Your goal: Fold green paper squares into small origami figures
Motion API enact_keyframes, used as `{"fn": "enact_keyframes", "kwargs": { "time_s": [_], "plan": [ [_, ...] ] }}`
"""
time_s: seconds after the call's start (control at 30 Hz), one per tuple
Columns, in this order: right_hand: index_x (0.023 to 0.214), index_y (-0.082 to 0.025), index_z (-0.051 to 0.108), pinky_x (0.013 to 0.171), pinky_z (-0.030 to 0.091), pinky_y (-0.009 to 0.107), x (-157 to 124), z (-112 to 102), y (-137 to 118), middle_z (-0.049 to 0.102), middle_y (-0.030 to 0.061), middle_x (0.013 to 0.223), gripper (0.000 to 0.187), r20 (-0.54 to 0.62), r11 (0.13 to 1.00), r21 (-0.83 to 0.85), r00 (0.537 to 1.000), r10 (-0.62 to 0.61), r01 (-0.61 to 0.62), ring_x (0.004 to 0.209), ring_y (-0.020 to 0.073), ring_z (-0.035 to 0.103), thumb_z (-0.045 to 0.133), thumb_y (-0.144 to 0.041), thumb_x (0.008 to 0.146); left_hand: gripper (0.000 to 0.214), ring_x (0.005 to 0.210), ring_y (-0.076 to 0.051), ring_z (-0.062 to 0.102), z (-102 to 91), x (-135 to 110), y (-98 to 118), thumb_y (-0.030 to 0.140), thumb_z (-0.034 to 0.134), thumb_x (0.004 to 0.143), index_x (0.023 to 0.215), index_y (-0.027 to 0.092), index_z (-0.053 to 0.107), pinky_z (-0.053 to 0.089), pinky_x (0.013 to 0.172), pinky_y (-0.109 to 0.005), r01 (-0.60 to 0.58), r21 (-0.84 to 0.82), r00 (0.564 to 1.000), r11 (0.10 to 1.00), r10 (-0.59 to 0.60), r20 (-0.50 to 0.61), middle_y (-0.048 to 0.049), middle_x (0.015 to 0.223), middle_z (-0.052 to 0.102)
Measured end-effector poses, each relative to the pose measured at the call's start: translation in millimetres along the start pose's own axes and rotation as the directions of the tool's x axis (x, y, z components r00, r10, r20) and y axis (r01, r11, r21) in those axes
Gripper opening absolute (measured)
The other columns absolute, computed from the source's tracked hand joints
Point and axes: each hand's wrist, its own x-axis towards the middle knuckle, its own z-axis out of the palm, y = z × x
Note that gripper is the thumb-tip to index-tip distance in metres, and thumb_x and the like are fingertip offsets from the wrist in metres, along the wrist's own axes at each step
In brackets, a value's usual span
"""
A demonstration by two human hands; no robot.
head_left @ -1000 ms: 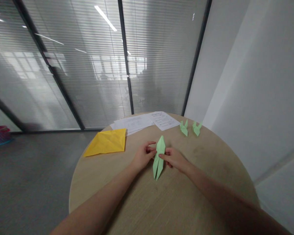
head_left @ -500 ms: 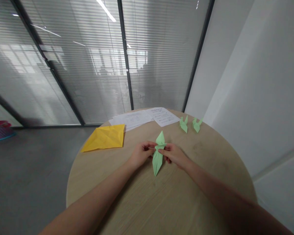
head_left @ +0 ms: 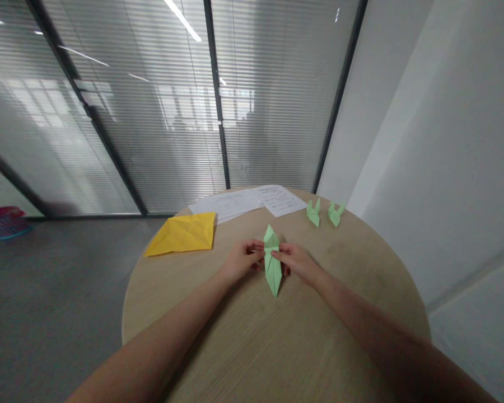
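Observation:
A long, narrow folded piece of light green paper [head_left: 273, 266] lies on the round wooden table [head_left: 285, 347], pointed at both ends. My left hand [head_left: 241, 262] pinches its left edge near the middle, fingers closed on the paper. My right hand [head_left: 299, 263] pinches its right edge at the same height. Both hands rest low on the tabletop.
A creased yellow paper sheet [head_left: 182, 234] lies at the table's left. White printed sheets [head_left: 252, 202] lie at the far edge. Two small green folded paper figures [head_left: 324, 214] stand at the far right. Glass partitions with blinds stand behind; a white wall is on the right.
The green paper's two lower points, spread a second ago, have come together into one narrower point. My hands stayed pinched at its middle.

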Motion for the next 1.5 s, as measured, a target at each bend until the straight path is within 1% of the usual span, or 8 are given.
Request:
{"fn": "enact_keyframes", "kwargs": {
  "time_s": [0.37, 0.7, 0.83, 0.93, 1.03, 1.13, 1.27, 1.5],
  "plan": [
    [0.093, -0.015, 0.069, 0.042, 0.041, 0.019, -2, -2, 1, 0.061, 0.0015, 0.069, 0.036, 0.037, 0.999, 0.045, 0.999, 0.002, -0.004, 0.050, 0.0090, 0.051, 0.059, -0.047, 0.081, 0.031, 0.063, -0.013, 0.063, -0.5, 1, 1, 0.031, 0.076, 0.070, 0.093, 0.015, 0.063, 0.051, 0.052, -0.023, 0.040, -0.083, 0.999, 0.996, -0.043, -0.032, -0.0034, 0.079, 0.067],
    [0.086, -0.014, 0.070, 0.042, 0.038, 0.019, -6, 0, -3, 0.059, 0.0011, 0.067, 0.038, 0.053, 0.995, -0.098, 0.998, -0.025, 0.030, 0.046, 0.0072, 0.048, 0.057, -0.050, 0.084, 0.049, 0.053, -0.012, 0.059, -0.4, 2, 0, 0.037, 0.076, 0.069, 0.109, 0.017, 0.055, 0.048, 0.051, -0.023, 0.014, -0.076, 0.996, 0.997, -0.020, -0.086, 0.0029, 0.065, 0.063],
    [0.080, -0.014, 0.067, 0.041, 0.035, 0.018, -7, 2, -4, 0.057, -0.0001, 0.062, 0.039, 0.066, 0.984, -0.161, 0.996, -0.065, 0.075, 0.044, 0.0065, 0.045, 0.056, -0.052, 0.084, 0.043, 0.052, -0.011, 0.059, 0.5, 1, -1, 0.041, 0.073, 0.072, 0.103, 0.016, 0.059, 0.046, 0.050, -0.022, 0.040, -0.072, 0.991, 0.997, -0.048, -0.121, 0.0016, 0.065, 0.064],
    [0.075, -0.015, 0.062, 0.040, 0.035, 0.018, -8, 4, -4, 0.055, -0.0011, 0.060, 0.037, 0.067, 0.980, -0.181, 0.995, -0.069, 0.080, 0.043, 0.0062, 0.044, 0.056, -0.050, 0.085, 0.033, 0.053, -0.011, 0.060, 1.8, 0, 0, 0.043, 0.071, 0.073, 0.087, 0.015, 0.061, 0.045, 0.051, -0.022, 0.068, -0.072, 0.993, 0.995, -0.074, -0.087, -0.0010, 0.067, 0.065],
    [0.086, -0.018, 0.059, 0.039, 0.035, 0.017, -6, 7, -4, 0.055, -0.0021, 0.064, 0.029, 0.012, 0.995, -0.067, 0.997, -0.071, 0.072, 0.047, 0.0077, 0.047, 0.063, -0.046, 0.080, 0.033, 0.052, -0.011, 0.058, 3.9, -2, 3, 0.045, 0.072, 0.072, 0.073, 0.015, 0.058, 0.046, 0.051, -0.022, 0.043, -0.038, 0.994, 0.998, -0.046, -0.101, 0.0002, 0.062, 0.062],
    [0.096, -0.021, 0.052, 0.042, 0.040, 0.017, -3, 10, 0, 0.059, -0.0015, 0.075, 0.036, -0.119, 0.993, 0.062, 0.989, -0.092, 0.100, 0.055, 0.0098, 0.053, 0.072, -0.039, 0.071, 0.034, 0.051, -0.011, 0.057, 6.6, -4, 6, 0.046, 0.071, 0.072, 0.071, 0.015, 0.057, 0.047, 0.049, -0.023, -0.001, 0.010, 0.989, 1.000, 0.002, -0.149, 0.0011, 0.060, 0.060],
    [0.080, -0.020, 0.054, 0.049, 0.045, 0.020, -1, 10, 4, 0.058, -0.0013, 0.070, 0.025, -0.151, 0.991, -0.014, 0.979, -0.133, 0.133, 0.057, 0.0104, 0.054, 0.071, -0.037, 0.072, 0.034, 0.052, -0.013, 0.059, 9.0, -6, 8, 0.047, 0.071, 0.072, 0.074, 0.015, 0.058, 0.049, 0.048, -0.024, -0.020, 0.038, 0.980, 0.999, 0.027, -0.197, 0.0002, 0.061, 0.061],
    [0.088, -0.020, 0.067, 0.055, 0.050, 0.025, -4, 11, 1, 0.064, 0.0033, 0.079, 0.019, -0.155, 0.976, -0.111, 0.967, -0.204, 0.188, 0.065, 0.0141, 0.059, 0.067, -0.035, 0.076, 0.034, 0.054, -0.013, 0.059, 8.4, -4, 7, 0.047, 0.072, 0.071, 0.074, 0.015, 0.059, 0.051, 0.048, -0.025, -0.012, 0.043, 0.971, 0.999, 0.022, -0.236, 0.0000, 0.061, 0.060]
  ]
}}
